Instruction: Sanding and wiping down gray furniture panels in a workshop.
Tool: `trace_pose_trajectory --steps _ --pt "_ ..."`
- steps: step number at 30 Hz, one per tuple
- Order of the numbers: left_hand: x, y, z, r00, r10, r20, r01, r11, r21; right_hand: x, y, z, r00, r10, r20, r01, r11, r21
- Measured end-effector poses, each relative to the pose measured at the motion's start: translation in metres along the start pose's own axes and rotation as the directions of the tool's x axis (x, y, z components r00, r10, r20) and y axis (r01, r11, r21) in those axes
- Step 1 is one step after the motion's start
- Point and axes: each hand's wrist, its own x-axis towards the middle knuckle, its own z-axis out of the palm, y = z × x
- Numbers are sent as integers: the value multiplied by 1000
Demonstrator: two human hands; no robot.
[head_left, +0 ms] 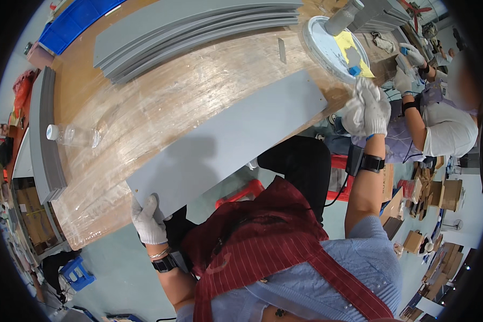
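A long flat grey panel (233, 142) lies slantwise on the wooden table, its near edge overhanging toward my lap. My left hand (147, 220), in a white knitted glove, grips the panel's near left corner, thumb on top and the other fingers partly hidden. Off the panel's right end, my gloved right hand (374, 110) is closed around a bunched white cloth (353, 115), apart from the panel. Just beyond that hand stands a round white lid or tub (312, 45) with a yellow sheet (346, 44) and a small blue piece (354, 70) on it.
Grey panels are stacked at the back (198, 32) and along the left edge (44, 139). A clear plastic bottle (78, 136) lies at the left. A small grey strip (282, 50) rests behind the panel. At right, a co-worker in white gloves (403, 80) stays close. Red stools stand below.
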Motion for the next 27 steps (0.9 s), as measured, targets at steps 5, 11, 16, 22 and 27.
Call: trace_pose_trajectory --steps 5,11,16,22,27 --pt "-1 3 5 1000 10 -14 -10 1000 -17 9 -83 115 850 -437 293 277 846 456" --pt "0 1 6 999 0 -51 -2 999 -41 71 -97 196 879 -42 475 283 848 -449" --pt "4 0 4 999 -3 -32 0 996 -88 78 -70 232 868 160 469 334 512 -791" --pt "6 -3 -2 1000 -18 -17 17 995 -94 79 -58 248 901 79 426 324 532 -782" --pt "7 -7 -6 999 -30 -37 27 997 -73 80 -58 242 850 184 494 273 648 -711"
